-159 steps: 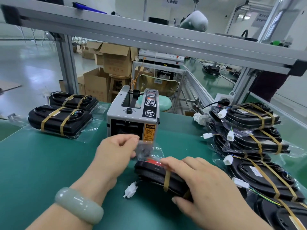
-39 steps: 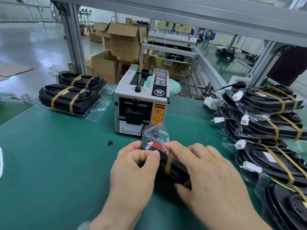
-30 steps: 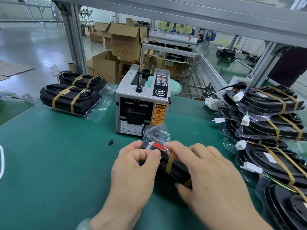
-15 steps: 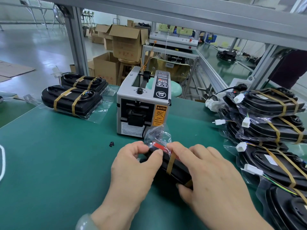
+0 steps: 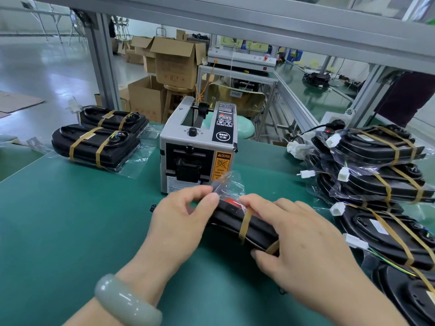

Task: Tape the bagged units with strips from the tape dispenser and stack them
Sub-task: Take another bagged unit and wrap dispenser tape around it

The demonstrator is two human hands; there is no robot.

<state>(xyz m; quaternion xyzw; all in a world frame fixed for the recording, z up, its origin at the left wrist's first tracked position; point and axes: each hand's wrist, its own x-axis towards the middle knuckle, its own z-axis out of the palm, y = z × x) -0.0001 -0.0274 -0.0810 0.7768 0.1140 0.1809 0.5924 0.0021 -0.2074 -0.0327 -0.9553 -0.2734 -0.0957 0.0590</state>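
A black bagged unit [image 5: 237, 224] with two brown bands lies on the green table in front of the grey tape dispenser [image 5: 197, 147]. My left hand [image 5: 181, 222] pinches the loose clear bag end [image 5: 227, 187] at the unit's far end between thumb and fingers. My right hand [image 5: 303, 241] lies over the unit's right part, its fingers curled round it and its thumb under the near edge. Two banded units [image 5: 96, 143] sit at the back left. A pile of bagged units [image 5: 376, 175] fills the right side.
The green table [image 5: 70, 220] holds a small black bit [image 5: 153, 208] left of my left hand. An aluminium frame post [image 5: 101, 64] stands behind the left units. Cardboard boxes [image 5: 176, 60] and a stool stand beyond the table edge. White connectors [image 5: 337, 209] stick out from the right pile.
My left hand has lifted its fingers off the unit's end and now pinches the bag's loose end. My right hand stays on the unit. The view has shifted slightly.
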